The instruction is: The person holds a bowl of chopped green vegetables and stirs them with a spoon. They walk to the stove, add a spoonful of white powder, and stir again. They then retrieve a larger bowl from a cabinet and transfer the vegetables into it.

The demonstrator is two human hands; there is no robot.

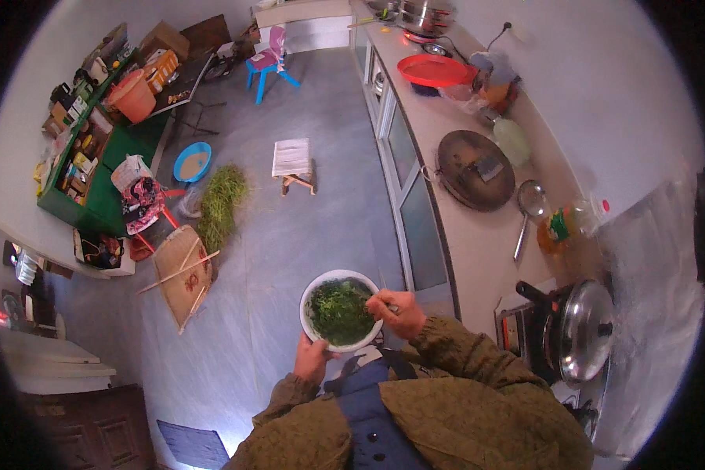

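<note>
A white bowl (305, 322) of chopped leafy greens (342, 310) is held in front of my body, above the floor. My left hand (313, 359) grips its lower left rim, with the thumb over the edge. At the right rim, my right hand (398, 313) is closed around the handle of a utensil, whose far end is hidden among the greens; its kind I cannot tell.
To the right runs a counter (429, 235) with a large dark pan (476, 170), a ladle (529, 205), an oil bottle (564, 226) and a lidded pot (584, 332). A low stool (291, 157), a heap of green stalks (222, 202) and a blue basin (192, 162) stand on the floor.
</note>
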